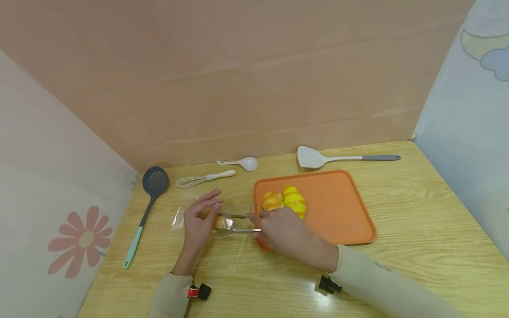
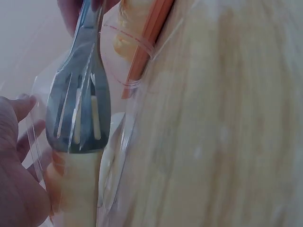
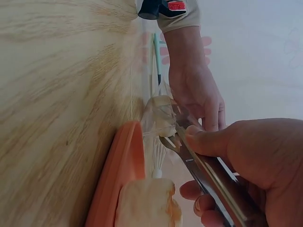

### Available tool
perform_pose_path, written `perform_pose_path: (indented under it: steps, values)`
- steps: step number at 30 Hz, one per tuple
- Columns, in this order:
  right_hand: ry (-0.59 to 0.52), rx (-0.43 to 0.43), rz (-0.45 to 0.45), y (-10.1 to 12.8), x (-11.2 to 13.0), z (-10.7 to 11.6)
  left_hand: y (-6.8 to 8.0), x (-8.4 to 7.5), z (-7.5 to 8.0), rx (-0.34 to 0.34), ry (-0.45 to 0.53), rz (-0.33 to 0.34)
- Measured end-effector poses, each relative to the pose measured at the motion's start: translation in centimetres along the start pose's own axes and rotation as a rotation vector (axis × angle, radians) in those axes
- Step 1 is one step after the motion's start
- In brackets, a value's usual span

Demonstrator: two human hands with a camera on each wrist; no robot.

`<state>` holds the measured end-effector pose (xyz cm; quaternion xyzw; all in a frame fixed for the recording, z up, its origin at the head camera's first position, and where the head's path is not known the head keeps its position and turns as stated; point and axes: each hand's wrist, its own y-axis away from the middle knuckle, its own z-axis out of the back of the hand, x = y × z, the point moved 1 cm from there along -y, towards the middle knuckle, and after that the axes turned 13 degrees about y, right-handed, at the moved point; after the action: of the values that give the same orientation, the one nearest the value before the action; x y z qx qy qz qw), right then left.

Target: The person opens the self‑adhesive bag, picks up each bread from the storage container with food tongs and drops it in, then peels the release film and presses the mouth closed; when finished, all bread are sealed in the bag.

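Gripping slim metal tongs (image 1: 237, 223), the right hand (image 1: 284, 234) is pushing a pale bread piece (image 1: 218, 221) into a crinkly clear plastic bag (image 1: 199, 219); the left hand (image 1: 200, 218) is pinching the bag's mouth. Beyond, two glossy yellow buns (image 1: 284, 201) are sitting on a smooth orange tray (image 1: 338, 207).

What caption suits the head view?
Right hand slides metal tongs into a clear plastic bag held by the left hand, beside an orange tray.

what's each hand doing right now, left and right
Left hand: fingers hold the clear bag with a bread piece inside.
Right hand: grips metal tongs, tips in the bag.
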<state>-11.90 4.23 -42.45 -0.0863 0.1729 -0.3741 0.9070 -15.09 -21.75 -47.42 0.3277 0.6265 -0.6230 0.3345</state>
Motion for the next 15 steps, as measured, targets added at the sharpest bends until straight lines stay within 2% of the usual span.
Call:
perform_pose_path:
  steps: [3, 10, 15]
  values:
    - [-0.013, 0.025, -0.015, -0.33, 0.27, -0.03, -0.05, -0.07, -0.04, -0.006, -0.012, -0.004]
    - [-0.007, 0.06, -0.024, -0.22, 0.27, 0.15, -0.1, -0.12, 0.44, -0.019, -0.043, 0.039]
    - [-0.004, 0.063, -0.018, -0.06, 0.07, 0.73, -0.28, -0.17, 0.7, -0.007, -0.053, 0.027]
